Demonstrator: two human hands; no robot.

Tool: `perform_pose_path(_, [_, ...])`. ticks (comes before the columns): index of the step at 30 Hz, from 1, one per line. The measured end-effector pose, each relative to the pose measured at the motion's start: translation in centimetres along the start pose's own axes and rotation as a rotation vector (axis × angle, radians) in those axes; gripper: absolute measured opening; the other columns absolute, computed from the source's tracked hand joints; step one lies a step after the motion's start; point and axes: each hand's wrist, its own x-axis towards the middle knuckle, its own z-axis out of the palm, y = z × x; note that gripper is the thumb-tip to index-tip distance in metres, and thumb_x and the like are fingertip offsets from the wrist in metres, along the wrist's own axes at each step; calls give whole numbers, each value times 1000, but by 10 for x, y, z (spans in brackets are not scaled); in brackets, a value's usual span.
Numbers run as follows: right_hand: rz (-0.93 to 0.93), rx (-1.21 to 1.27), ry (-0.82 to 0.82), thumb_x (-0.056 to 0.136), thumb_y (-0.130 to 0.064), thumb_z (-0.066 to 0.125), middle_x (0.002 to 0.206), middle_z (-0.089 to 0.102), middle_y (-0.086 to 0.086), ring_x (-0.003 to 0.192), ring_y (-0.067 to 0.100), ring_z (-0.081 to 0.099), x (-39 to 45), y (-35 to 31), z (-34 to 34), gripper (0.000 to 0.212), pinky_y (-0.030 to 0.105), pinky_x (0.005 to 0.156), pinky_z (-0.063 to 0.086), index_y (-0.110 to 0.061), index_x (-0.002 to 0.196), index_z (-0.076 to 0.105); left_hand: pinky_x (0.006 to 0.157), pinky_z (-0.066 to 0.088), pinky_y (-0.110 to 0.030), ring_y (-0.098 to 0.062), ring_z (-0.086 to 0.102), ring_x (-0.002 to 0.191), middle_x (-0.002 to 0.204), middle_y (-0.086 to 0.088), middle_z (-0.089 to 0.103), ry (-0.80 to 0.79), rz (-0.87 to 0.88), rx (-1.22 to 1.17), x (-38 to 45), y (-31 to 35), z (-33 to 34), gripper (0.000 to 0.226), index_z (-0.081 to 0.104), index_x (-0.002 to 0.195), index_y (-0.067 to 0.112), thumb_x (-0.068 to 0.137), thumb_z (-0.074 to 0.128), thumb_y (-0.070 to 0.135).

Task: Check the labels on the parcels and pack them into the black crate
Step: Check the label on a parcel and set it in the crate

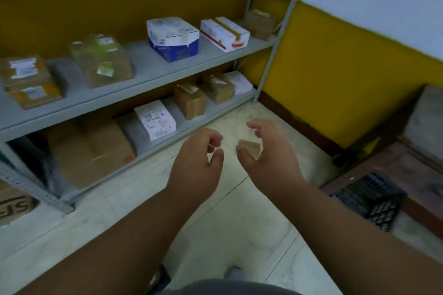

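1. Risk, drop: my right hand has only a loose hold on a small brown parcel. The fingers arch above it with a gap showing, so I judge a quick turn toward the crate could let it slip to the tiled floor.
2. Risk, unread label: the visible face of the small brown parcel shows no label, and the frame is blurred. Packing it now would likely skip the check.
3. Risk, reach: the black crate sits low at my right, well apart from both hands and partly tucked against a dark wooden unit. A blind swing could clip that edge.
4. Parcel position: it lies inside the curl of my right hand, the thumb pressed at its near lower edge, the fingers hooked over but not closed flat. Whether the far side is touched, I cannot tell.
5. Left hand: empty, fingers loosely curled and apart, just beside the parcel, not touching it.
6. Remaining stock: more parcels stand on the grey shelves ahead, untouched.
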Motion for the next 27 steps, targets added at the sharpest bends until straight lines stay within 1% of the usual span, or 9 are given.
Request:
perform_pose_path(2, [23, -11, 1, 87, -34, 71, 131, 50, -11, 120, 6, 49, 22, 38, -21, 51, 24, 93, 46, -28, 133, 50, 75, 42, -12, 6, 53, 93, 96, 21, 54, -5, 0, -21, 24, 12, 36, 17, 53, 105, 34, 94, 58, 22])
perform_pose_path(5, [65, -26, 20, 85, -36, 74, 133, 49, -11, 122, 7, 49, 55, 84, -35, 54, 31, 95, 51, -29, 133, 50, 74, 43, -12, 3, 54, 91, 96, 19, 55, -30, -15, -23, 57, 20, 78, 17, 56, 106, 31, 93, 59, 20])
perform_pose_path(6, [83, -25, 20, 85, -36, 75, 134, 48, -10, 122, 7, 49, 64, 96, -35, 54, 31, 95, 51, -29, 133, 49, 74, 42, -11, 3, 54, 91, 95, 18, 55, -51, -28, -18, 65, 22, 89, 17, 56, 106, 30, 93, 59, 19])
perform_pose_path(10, [144, 70, -21, 84, -36, 75, 133, 47, -11, 114, 2, 49, 102, 132, -23, 55, 17, 86, 45, -29, 133, 49, 73, 40, -8, 6, 53, 93, 96, 20, 55, -121, -57, -9, 106, 16, 120, 17, 54, 104, 33, 94, 58, 20])
perform_pose_path(11, [161, 90, -30, 85, -36, 75, 133, 46, -11, 114, 2, 49, 116, 139, -16, 56, 17, 85, 45, -29, 133, 49, 73, 39, -8, 6, 53, 93, 97, 20, 55, -134, -67, -17, 120, 12, 127, 17, 54, 105, 33, 94, 57, 20])
perform_pose_path(14, [177, 87, -35, 84, -35, 74, 134, 47, -9, 118, 6, 49, 163, 161, 8, 57, 26, 91, 51, -27, 135, 49, 75, 39, -7, 4, 54, 94, 99, 18, 57, -147, -71, -32, 169, -6, 149, 17, 55, 106, 31, 95, 57, 19])
perform_pose_path(19, [186, 27, -62, 85, -34, 73, 134, 47, -11, 120, 5, 49, 267, 200, 41, 55, 26, 93, 51, -27, 135, 49, 74, 42, -11, 5, 54, 94, 99, 17, 57, -219, -79, -86, 283, -47, 199, 16, 54, 104, 30, 96, 56, 17])
perform_pose_path(24, [282, -19, -58, 85, -33, 73, 138, 46, -9, 123, 8, 48, 379, 249, 70, 57, 27, 95, 49, -28, 136, 48, 71, 42, -3, 6, 53, 93, 100, 15, 55, -304, -8, -60, 416, -75, 244, 17, 54, 108, 27, 96, 57, 17])
perform_pose_path(27, [350, 16, -76, 85, -33, 73, 138, 46, -9, 121, 7, 49, 425, 288, 98, 57, 22, 90, 47, -28, 135, 48, 69, 40, -8, 3, 54, 91, 103, 12, 55, -371, -4, 0, 476, -100, 278, 18, 54, 112, 25, 95, 58, 19])
